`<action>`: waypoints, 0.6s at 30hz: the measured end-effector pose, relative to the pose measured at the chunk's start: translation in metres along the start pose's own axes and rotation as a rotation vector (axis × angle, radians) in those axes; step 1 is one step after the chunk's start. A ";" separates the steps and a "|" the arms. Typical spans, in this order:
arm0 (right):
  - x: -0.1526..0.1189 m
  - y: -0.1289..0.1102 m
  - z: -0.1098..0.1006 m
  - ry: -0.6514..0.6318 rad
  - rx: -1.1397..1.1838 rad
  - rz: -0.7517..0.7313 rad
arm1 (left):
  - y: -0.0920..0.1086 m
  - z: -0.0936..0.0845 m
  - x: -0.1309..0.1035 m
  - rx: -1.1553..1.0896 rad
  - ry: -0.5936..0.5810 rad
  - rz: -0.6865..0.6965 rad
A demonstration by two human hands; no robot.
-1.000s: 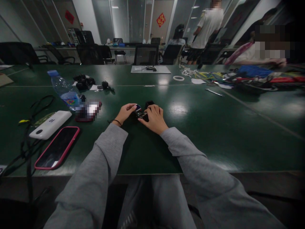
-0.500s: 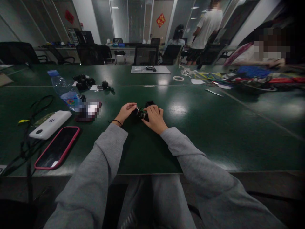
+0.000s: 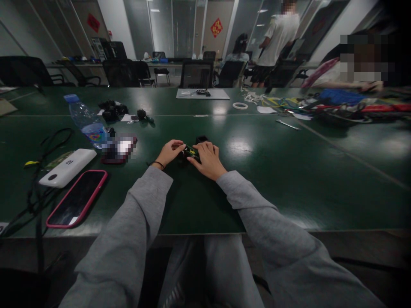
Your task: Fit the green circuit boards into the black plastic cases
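Black-and-green assembly [image 3: 192,152] was held between left hand [image 3: 167,153] and right hand [image 3: 210,161] at the worktop [image 3: 289,184]; two-handed manipulation appeared underway, and the next move seemingly required steady support.

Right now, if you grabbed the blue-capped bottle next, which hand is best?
Probably the left hand: it's nearer the blue-capped bottle. The right hand is farther and might have to cross over. Both hold a small dark gadget.

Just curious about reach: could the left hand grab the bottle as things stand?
Probably not immediately: the left hand is on a small gadget, and a phone lies between hand and bottle.
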State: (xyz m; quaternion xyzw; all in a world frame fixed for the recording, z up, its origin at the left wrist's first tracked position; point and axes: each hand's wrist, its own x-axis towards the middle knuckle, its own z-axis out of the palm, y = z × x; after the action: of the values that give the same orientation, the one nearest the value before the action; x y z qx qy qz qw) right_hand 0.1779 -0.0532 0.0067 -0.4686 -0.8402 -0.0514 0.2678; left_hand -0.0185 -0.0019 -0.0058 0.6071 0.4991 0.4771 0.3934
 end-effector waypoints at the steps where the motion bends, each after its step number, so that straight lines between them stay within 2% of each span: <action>1: 0.000 0.000 0.001 -0.005 -0.006 -0.002 | -0.002 0.000 0.001 0.026 -0.006 0.004; 4: -0.001 0.001 0.001 -0.013 -0.015 -0.011 | -0.003 0.000 0.001 0.057 -0.032 0.009; 8: 0.000 0.000 -0.001 -0.010 -0.010 -0.033 | 0.001 -0.003 -0.001 -0.059 -0.086 0.006; 14: 0.000 -0.003 -0.005 -0.008 -0.021 -0.077 | 0.008 -0.004 -0.005 -0.212 -0.042 -0.008; 18: 0.000 -0.003 -0.004 -0.012 -0.014 -0.089 | 0.010 -0.004 -0.007 -0.229 -0.062 -0.016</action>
State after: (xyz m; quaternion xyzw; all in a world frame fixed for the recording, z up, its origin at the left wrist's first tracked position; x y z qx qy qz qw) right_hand 0.1772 -0.0562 0.0110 -0.4330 -0.8615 -0.0662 0.2569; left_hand -0.0207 -0.0103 0.0032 0.5687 0.4338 0.5087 0.4792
